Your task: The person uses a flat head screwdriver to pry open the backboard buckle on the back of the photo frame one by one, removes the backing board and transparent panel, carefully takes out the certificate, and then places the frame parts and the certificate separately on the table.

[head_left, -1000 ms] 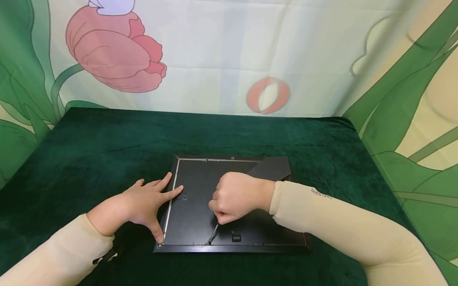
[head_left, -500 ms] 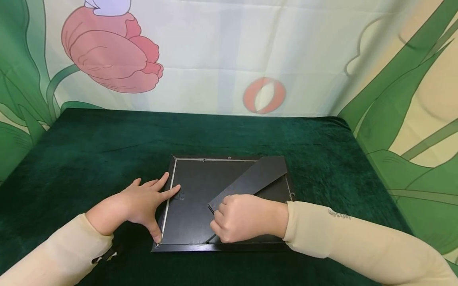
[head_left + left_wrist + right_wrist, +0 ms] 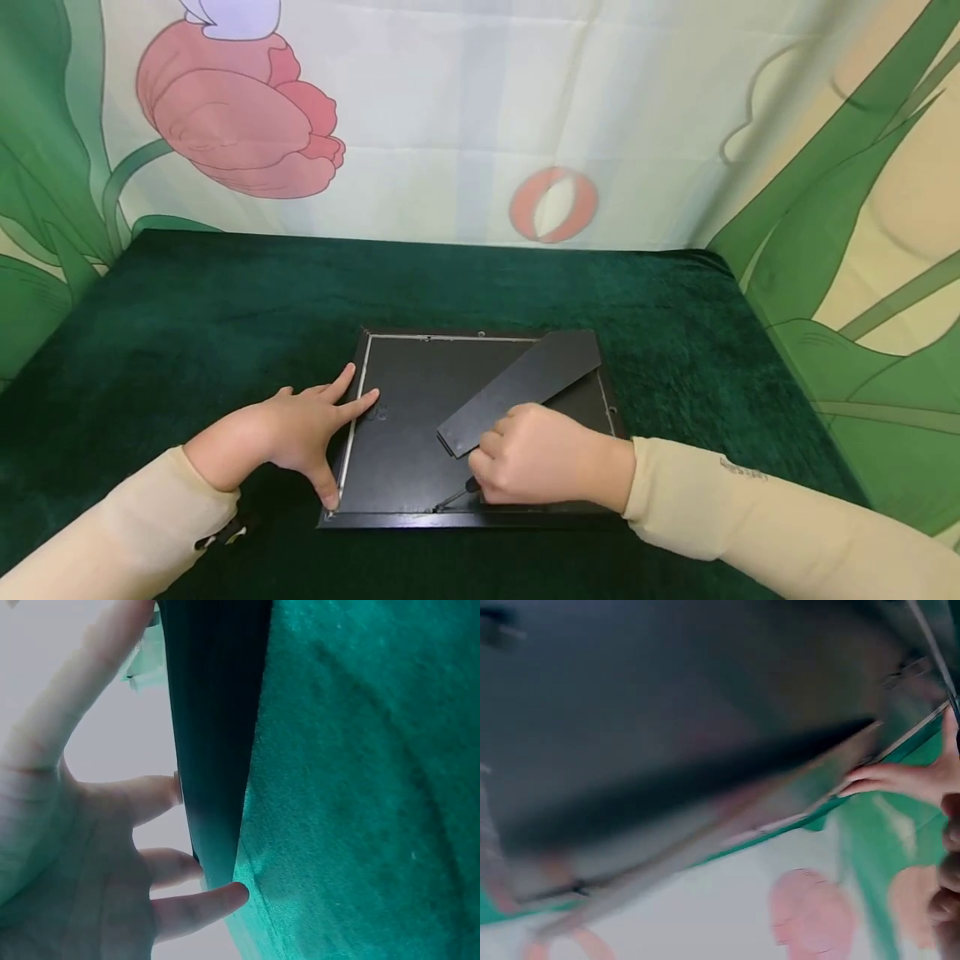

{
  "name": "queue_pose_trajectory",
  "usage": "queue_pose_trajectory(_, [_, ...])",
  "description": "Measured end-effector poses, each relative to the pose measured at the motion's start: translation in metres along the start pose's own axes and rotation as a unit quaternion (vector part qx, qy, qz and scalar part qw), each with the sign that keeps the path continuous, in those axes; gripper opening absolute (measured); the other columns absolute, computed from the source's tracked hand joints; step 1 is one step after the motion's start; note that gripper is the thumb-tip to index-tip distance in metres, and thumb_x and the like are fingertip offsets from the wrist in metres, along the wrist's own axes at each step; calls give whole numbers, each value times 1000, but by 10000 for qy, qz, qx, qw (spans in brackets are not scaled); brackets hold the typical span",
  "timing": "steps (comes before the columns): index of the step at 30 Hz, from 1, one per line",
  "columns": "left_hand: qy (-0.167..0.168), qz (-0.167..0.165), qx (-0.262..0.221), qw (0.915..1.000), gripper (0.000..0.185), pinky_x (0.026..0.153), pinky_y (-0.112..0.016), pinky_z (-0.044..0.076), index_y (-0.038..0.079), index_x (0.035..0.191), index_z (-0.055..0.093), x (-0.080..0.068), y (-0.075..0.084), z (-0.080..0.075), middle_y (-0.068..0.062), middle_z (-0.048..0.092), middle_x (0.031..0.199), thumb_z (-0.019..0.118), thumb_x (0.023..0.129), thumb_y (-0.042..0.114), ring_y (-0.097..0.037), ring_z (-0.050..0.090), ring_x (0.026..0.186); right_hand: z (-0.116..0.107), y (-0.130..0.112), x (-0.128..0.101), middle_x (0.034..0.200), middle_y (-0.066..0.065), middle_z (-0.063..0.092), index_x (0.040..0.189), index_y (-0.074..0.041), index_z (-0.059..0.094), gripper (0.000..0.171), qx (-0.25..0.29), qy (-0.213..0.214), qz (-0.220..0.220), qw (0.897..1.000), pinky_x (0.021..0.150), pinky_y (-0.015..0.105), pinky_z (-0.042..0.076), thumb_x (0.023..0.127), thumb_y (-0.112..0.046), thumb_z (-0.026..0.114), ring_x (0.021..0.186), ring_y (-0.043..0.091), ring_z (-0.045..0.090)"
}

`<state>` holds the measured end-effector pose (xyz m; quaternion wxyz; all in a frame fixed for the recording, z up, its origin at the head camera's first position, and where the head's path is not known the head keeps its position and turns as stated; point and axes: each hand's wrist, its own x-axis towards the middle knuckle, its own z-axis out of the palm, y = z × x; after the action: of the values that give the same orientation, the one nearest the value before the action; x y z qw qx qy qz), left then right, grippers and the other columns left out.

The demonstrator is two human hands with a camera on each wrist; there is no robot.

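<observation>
A black picture frame [image 3: 397,458] lies face down on the green velvet tabletop [image 3: 225,300]. Its easel stand [image 3: 525,385] slants across the backing board. My left hand [image 3: 300,427] lies flat by the frame's left side, fingers straight on the rim and thumb at the near left corner. From the left wrist, those fingers [image 3: 172,900] touch the frame's dark edge [image 3: 214,750]. My right hand [image 3: 534,462] is curled round a thin dark-handled tool [image 3: 452,498], whose tip sits at the frame's near rim. The right wrist view is blurred and shows the frame's back [image 3: 667,697].
A printed cloth backdrop [image 3: 480,108] with a pink tulip and green leaves hangs behind and to the right of the table. Green cloth [image 3: 360,787] stretches left of and beyond the frame. The table's right edge [image 3: 757,308] drops off near the backdrop.
My right hand has drawn back from the middle of the backing toward the near rim and to the right, uncovering the easel stand. The left hand has stayed put.
</observation>
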<state>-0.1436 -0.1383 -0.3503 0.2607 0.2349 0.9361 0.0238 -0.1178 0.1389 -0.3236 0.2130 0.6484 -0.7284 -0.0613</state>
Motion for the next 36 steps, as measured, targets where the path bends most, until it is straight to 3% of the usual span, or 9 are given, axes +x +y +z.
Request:
queue_pose_trajectory(3, [-5, 25, -116, 9999, 127, 84, -64, 14, 23, 136, 17, -1, 0, 0, -15, -1, 140, 69, 28, 64, -35, 24, 119, 5, 17, -16, 46, -12, 29, 55, -20, 44, 26, 1160, -643, 1138, 9846, 37, 19, 18, 81, -23, 45, 39, 3, 23])
queue_pose_trajectory(5, [1, 41, -152, 9999, 127, 84, -64, 15, 23, 136, 18, -1, 0, 1, -15, -1, 140, 70, 28, 63, -35, 24, 119, 7, 29, -28, 49, -15, 38, 62, -22, 51, 21, 2185, -1148, 1965, 9489, 38, 18, 25, 82, -29, 50, 41, 2, 32])
queue_pose_trajectory(9, [-43, 68, -268, 9996, 126, 85, -62, 18, 23, 136, 18, -2, -1, 4, -16, -2, 140, 71, 29, 62, -35, 25, 119, 10, 48, -49, 61, -12, 51, 83, -26, 53, 5, 4174, -1684, 3163, 8351, 49, 21, 38, 82, -31, 54, 52, 6, 44])
queue_pose_trajectory(13, [-49, 197, -480, 9986, 126, 85, -55, 27, 22, 136, 17, -2, -2, 4, -16, -4, 140, 73, 31, 61, -36, 26, 117, 11, 56, -65, 75, 8, 55, 93, -20, 48, 11, 5724, -1874, 3507, 7171, 51, 29, 42, 84, -15, 50, 55, 20, 47])
queue_pose_trajectory(15, [-48, 272, -594, 9979, 125, 84, -51, 31, 21, 137, 16, -3, -2, 2, -16, -6, 140, 73, 32, 60, -36, 26, 117, 10, 60, -70, 80, 16, 54, 95, -15, 49, 13, 6111, -1764, 3517, 6868, 51, 33, 44, 83, -11, 50, 55, 27, 47])
queue_pose_trajectory(18, [-31, 349, -708, 9969, 125, 84, -46, 34, 21, 137, 15, -3, -4, 2, -16, -8, 139, 74, 33, 58, -36, 26, 117, 10, 66, -76, 82, 21, 54, 97, -8, 54, 16, 6310, -1126, 3741, 6702, 54, 36, 45, 83, -16, 53, 57, 28, 48])
queue_pose_trajectory(24, [-82, 370, -822, 9959, 124, 84, -46, 34, 21, 137, 15, -2, -6, 2, -15, -9, 139, 74, 34, 57, -37, 24, 118, 14, 68, -79, 99, 23, 50, 104, 5, 44, 36, 6784, 322, 4820, 5536, 65, 30, 46, 84, -25, 52, 71, 23, 51])
queue_pose_trajectory(26, [-104, 354, -816, 9960, 124, 84, -46, 35, 22, 137, 14, -2, -6, 2, -15, -9, 139, 74, 34, 58, -37, 24, 118, 17, 65, -78, 97, 21, 53, 107, 3, 37, 37, 6617, 421, 5077, 5501, 63, 30, 47, 85, -23, 52, 67, 24, 53])
queue_pose_trajectory(36, [-20, 192, -470, 9987, 125, 87, -54, 26, 23, 136, 17, -4, -3, 1, -15, -5, 140, 73, 32, 61, -35, 21, 120, 9, 46, -62, 76, 13, 58, 100, 1, 33, 23, 5503, -438, 5284, 6450, 52, 33, 46, 83, -6, 48, 51, 26, 50])
